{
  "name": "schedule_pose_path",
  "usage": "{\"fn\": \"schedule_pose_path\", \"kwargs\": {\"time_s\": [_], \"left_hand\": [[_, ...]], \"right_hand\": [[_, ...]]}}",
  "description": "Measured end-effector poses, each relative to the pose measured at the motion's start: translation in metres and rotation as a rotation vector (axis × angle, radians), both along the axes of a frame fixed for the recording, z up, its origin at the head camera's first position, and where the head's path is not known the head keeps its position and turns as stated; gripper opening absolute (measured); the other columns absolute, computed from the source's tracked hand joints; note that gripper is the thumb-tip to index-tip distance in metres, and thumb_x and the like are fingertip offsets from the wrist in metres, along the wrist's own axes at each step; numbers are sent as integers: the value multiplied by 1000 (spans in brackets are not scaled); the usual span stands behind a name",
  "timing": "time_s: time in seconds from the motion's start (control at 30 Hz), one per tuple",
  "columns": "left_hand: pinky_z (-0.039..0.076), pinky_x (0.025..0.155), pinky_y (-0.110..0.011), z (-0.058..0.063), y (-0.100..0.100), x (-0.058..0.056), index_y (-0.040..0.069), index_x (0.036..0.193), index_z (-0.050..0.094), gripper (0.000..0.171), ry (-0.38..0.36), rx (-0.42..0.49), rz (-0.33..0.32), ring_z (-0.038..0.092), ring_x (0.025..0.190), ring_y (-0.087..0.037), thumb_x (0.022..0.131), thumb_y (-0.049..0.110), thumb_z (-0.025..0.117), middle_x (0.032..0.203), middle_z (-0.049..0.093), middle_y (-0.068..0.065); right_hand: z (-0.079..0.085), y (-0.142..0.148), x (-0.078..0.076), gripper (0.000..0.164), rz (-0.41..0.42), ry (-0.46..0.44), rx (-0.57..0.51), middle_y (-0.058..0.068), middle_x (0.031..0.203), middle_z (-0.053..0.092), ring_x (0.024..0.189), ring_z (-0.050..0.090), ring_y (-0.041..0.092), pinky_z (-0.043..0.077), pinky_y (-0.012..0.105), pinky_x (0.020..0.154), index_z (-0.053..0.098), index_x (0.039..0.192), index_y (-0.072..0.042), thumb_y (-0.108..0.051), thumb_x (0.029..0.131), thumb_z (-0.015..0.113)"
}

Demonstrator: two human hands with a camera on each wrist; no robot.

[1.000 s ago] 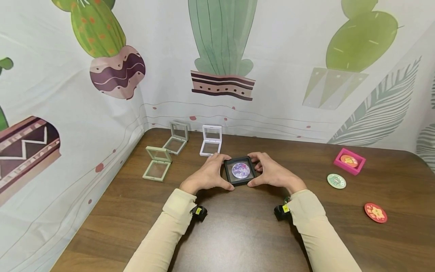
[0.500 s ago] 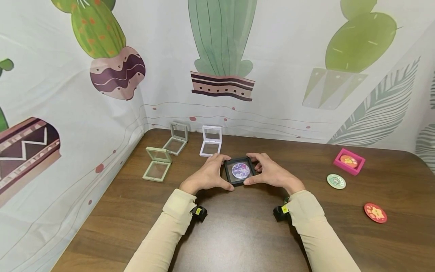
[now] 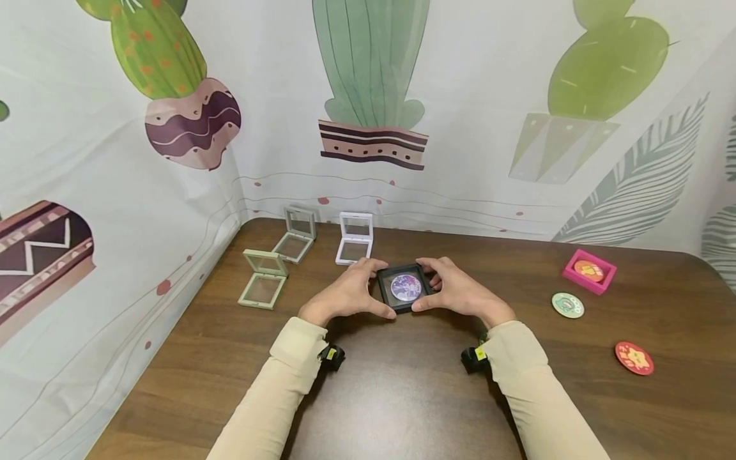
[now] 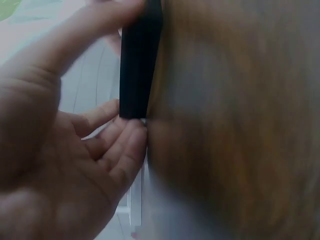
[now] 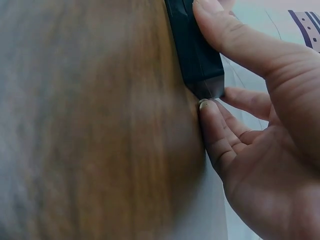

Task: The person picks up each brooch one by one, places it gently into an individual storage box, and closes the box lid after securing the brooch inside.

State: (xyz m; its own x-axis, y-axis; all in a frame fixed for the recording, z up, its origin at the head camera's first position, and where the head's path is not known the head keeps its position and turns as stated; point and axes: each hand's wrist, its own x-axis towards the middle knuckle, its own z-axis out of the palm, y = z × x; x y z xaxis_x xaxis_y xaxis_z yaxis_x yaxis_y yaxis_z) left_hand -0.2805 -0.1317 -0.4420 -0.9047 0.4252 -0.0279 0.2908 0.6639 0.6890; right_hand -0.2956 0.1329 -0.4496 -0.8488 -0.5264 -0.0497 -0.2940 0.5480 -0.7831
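A black square display case (image 3: 399, 269) with a clear window lies at the middle of the table, a round purple badge (image 3: 406, 288) showing inside it. My left hand (image 3: 347, 291) grips its left side, thumb at the front corner and fingers at the back. From the right, my right hand (image 3: 457, 291) holds it likewise, with the thumb on the front edge. Both wrist views show the case's dark side wall, (image 4: 139, 65) upright between thumb and fingers on the left, with fingertips at its lower end close to the wooden surface.
Three hinged display cases, green (image 3: 257, 305), grey (image 3: 294, 259) and white (image 3: 346, 262), stand unfolded at the back left. On the right lie a pink box (image 3: 607, 279) with an orange badge (image 3: 589, 271) in it, a mint badge (image 3: 568, 305) and a red badge (image 3: 634, 358).
My right thumb has slid slightly left along the case's front edge. The head view has shifted a little; the case and left hand hold nearly the same pose.
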Motion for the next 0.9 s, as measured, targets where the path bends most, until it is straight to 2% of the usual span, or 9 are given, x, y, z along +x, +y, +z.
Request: {"fn": "schedule_pose_path", "kwargs": {"time_s": [0.13, 0.23, 0.4, 0.6, 0.77, 0.9], "left_hand": [[49, 107, -43, 1, -6, -4, -1, 150, 51, 92, -25, 97, 19, 58, 124, -29, 76, 29, 97, 140, 60, -16], [51, 105, -43, 1, -12, -7, 0, 148, 53, 84, -13, 155, 47, 60, 123, -29, 81, 28, 93, 138, 64, -15], [53, 104, -44, 3, -23, -12, 0, 146, 57, 72, 49, 248, 113, 64, 123, -30, 87, 25, 90, 135, 69, -15], [54, 102, -47, 5, -32, -18, 0, 142, 60, 58, 166, 369, 211, 65, 122, -32, 92, 15, 84, 132, 69, -18], [52, 104, -52, 7, -38, -21, -1, 145, 57, 55, 272, 373, 285, 61, 127, -38, 95, 11, 79, 139, 66, -19], [50, 107, -47, 9, -42, -25, 2, 150, 54, 59, 317, 354, 348, 58, 133, -34, 97, 11, 77, 148, 61, -15]], "right_hand": [[3, 0, 0, 98, -10, -3, 3, 22, 138, 48, 116, 57, 34, 52, 49, 101, 40, 161, 0, -27, 84, 94], [4, 0, 0, 98, -19, -6, 3, 22, 137, 48, 116, 57, 34, 52, 49, 102, 40, 160, 0, -25, 83, 94], [4, 1, 1, 97, -29, -7, 4, 21, 136, 49, 116, 57, 34, 51, 49, 101, 41, 160, 0, -25, 83, 95], [4, 3, 1, 98, -30, 3, 11, 22, 137, 49, 117, 57, 35, 51, 51, 101, 41, 159, 1, -28, 82, 95], [4, 5, 0, 99, -39, 0, 23, 22, 139, 49, 118, 57, 35, 51, 51, 101, 41, 160, 0, -29, 82, 95], [5, 7, -1, 98, -43, 3, 33, 22, 140, 49, 118, 57, 35, 52, 51, 100, 41, 160, 0, -29, 83, 94]]}}
